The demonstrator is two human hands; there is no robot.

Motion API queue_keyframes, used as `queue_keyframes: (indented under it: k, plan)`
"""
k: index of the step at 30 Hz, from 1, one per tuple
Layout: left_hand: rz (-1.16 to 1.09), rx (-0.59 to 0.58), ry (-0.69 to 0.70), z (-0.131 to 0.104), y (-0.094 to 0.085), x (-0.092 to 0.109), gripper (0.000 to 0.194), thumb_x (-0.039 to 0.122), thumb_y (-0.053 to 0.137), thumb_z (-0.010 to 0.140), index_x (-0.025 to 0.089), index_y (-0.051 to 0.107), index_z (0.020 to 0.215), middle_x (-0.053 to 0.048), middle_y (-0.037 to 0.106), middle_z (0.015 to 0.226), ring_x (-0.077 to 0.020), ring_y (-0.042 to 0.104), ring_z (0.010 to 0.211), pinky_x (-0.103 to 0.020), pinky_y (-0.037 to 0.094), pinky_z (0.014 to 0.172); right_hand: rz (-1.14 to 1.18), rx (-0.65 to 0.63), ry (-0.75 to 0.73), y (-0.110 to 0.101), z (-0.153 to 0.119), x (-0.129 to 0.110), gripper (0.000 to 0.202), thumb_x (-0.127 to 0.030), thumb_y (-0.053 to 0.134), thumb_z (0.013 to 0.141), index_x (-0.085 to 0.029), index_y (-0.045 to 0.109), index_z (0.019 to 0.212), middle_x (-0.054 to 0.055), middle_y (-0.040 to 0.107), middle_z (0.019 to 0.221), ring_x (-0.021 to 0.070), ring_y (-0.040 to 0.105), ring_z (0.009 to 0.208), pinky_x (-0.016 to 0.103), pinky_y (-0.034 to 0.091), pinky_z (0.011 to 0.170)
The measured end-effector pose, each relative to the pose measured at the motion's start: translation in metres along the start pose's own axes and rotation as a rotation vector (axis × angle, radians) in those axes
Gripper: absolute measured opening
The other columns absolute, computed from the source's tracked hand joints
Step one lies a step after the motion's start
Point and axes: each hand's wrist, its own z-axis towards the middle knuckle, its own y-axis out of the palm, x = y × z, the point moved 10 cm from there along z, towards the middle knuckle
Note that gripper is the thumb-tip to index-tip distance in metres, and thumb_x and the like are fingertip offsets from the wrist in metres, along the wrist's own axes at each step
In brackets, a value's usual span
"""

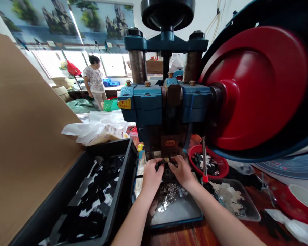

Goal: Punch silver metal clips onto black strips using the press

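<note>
A blue punch press (pixel 147 106) stands in front of me, and both my hands are at its tooling, under the dark press head. My left hand (pixel 152 176) is closed, thumb and fingers together at a small dark piece at the left side of the tooling. Opposite it, my right hand (pixel 182 172) has its fingers bent and pinched at the tooling's right side. What the fingertips hold is too small and partly hidden to name. Small shiny metal bits (pixel 168 196) lie on the metal press base (pixel 178 213) below my wrists.
On the left, a black crate (pixel 129 164) holds black and pale flat pieces, beside a cardboard sheet (pixel 28 130). At right are a red bowl (pixel 223 167) of dark pieces, a clear tray (pixel 254 215) of silvery plates and a red flywheel (pixel 267 85). A person (pixel 94 78) stands far back.
</note>
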Motion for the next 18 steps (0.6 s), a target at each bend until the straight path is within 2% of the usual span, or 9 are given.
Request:
queue_keyframes:
  k: [7, 13, 16, 17, 18]
  plan:
    - [-0.089, -0.065, -0.020, 0.003, 0.011, -0.003, 0.024, 0.017, 0.053, 0.077, 0.019, 0.069, 0.094, -0.005, 0.069, 0.095, -0.0211, 0.062, 0.095, -0.038, 0.046, 0.090, 0.057, -0.008, 0.043, 0.004, 0.001, 0.010, 0.015, -0.019, 0.054, 0.075, -0.018, 0.064, 0.086, 0.004, 0.062, 0.089, 0.0191, 0.058, 0.089, 0.032, 0.043, 0.084]
    - [-0.097, -0.020, -0.013, 0.000, 0.007, 0.001, 0.022, 0.015, 0.052, 0.077, 0.018, 0.068, 0.093, -0.007, 0.068, 0.097, -0.0215, 0.061, 0.097, -0.039, 0.044, 0.093, 0.097, 0.032, 0.043, -0.001, -0.002, 0.004, 0.014, -0.023, 0.055, 0.076, -0.019, 0.064, 0.086, 0.006, 0.062, 0.090, 0.0214, 0.058, 0.091, 0.036, 0.043, 0.087]
    - [-0.084, 0.064, -0.010, -0.008, -0.006, 0.003, 0.027, 0.021, 0.050, 0.082, 0.017, 0.062, 0.105, -0.010, 0.064, 0.107, -0.0232, 0.058, 0.105, -0.043, 0.041, 0.097, 0.125, 0.147, 0.010, -0.018, -0.024, -0.014, 0.016, -0.028, 0.059, 0.077, -0.022, 0.065, 0.091, 0.009, 0.062, 0.100, 0.0253, 0.055, 0.099, 0.040, 0.040, 0.092]
    - [-0.085, 0.090, -0.009, -0.014, -0.011, 0.003, 0.029, 0.023, 0.050, 0.083, 0.017, 0.060, 0.110, -0.010, 0.063, 0.112, -0.0236, 0.056, 0.109, -0.044, 0.040, 0.098, 0.134, 0.143, 0.007, -0.019, -0.035, -0.020, 0.016, -0.028, 0.060, 0.078, -0.023, 0.065, 0.093, 0.009, 0.062, 0.102, 0.0262, 0.055, 0.102, 0.041, 0.040, 0.093]
    - [-0.099, 0.115, -0.003, -0.021, -0.016, 0.004, 0.030, 0.026, 0.051, 0.083, 0.018, 0.060, 0.111, -0.011, 0.061, 0.116, -0.0240, 0.054, 0.111, -0.044, 0.040, 0.099, 0.149, 0.086, 0.024, -0.015, -0.048, -0.023, 0.015, -0.029, 0.061, 0.078, -0.026, 0.066, 0.092, 0.008, 0.063, 0.101, 0.0264, 0.055, 0.101, 0.042, 0.041, 0.092]
